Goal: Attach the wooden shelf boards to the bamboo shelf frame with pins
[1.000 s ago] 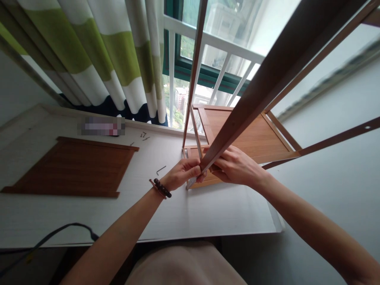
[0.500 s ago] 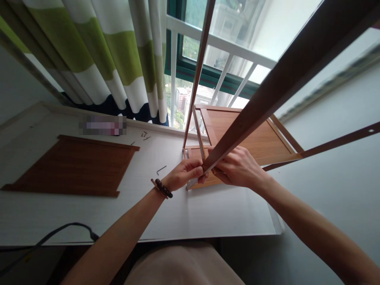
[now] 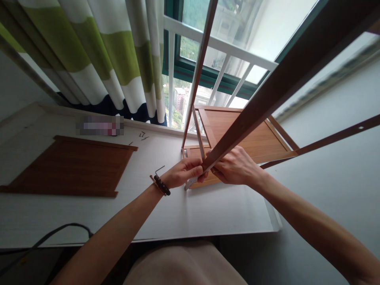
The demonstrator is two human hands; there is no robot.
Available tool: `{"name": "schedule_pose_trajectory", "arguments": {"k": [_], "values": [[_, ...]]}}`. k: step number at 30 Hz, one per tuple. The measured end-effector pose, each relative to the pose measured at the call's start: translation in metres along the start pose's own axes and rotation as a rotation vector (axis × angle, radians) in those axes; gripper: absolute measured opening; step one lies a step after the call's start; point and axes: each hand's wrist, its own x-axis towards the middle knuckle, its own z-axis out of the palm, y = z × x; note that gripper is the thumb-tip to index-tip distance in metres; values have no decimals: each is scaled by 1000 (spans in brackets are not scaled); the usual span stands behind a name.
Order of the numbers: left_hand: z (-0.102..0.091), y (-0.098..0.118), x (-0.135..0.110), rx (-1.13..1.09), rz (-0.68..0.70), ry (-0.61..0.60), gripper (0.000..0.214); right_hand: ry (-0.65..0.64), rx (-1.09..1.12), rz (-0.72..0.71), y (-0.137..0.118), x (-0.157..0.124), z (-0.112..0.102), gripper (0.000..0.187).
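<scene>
A brown wooden shelf frame stands at the table's right end, with a thick post [image 3: 252,122] slanting up toward me. My left hand [image 3: 190,172] is closed on the lower part of this post, thumb in front. My right hand [image 3: 234,164] is just right of the post, its fingers curled in at the joint behind it. The post hides those fingertips, so what they grip cannot be made out. Beyond the hands lies a wooden shelf panel [image 3: 246,126] set in the frame, with a lower shelf [image 3: 204,183] under it. A hex key [image 3: 160,169] lies by my left wrist.
On the white table [image 3: 166,213] rests a loose wooden panel [image 3: 74,168] at the left. Several screws [image 3: 143,135] are scattered behind it, near a blurred-out item [image 3: 99,125]. A black cable [image 3: 68,225] crosses the front edge. Curtains [image 3: 118,51] and a barred window stand behind.
The whole view has shifted slightly. Both hands stay at the same place on the frame, and my right hand's fingers have turned a little behind the post.
</scene>
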Motion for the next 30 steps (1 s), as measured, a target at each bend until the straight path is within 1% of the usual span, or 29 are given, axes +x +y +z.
{"name": "schedule_pose_trajectory", "arguments": {"k": [3,7,13,22,30], "values": [[2,-4,0,-29,16,12,30,-7,-3,15,-1,1,-1,20],[2,-9,0,-55,35,36,31,15,-10,-6,-1,0,1,19],[2,-4,1,-4,15,19,31,-3,9,7,-1,-1,3,19],[2,-12,2,-55,30,12,29,-4,5,29,0,0,2,21],[0,-9,4,-55,19,7,28,-12,19,18,1,0,5,21]]}}
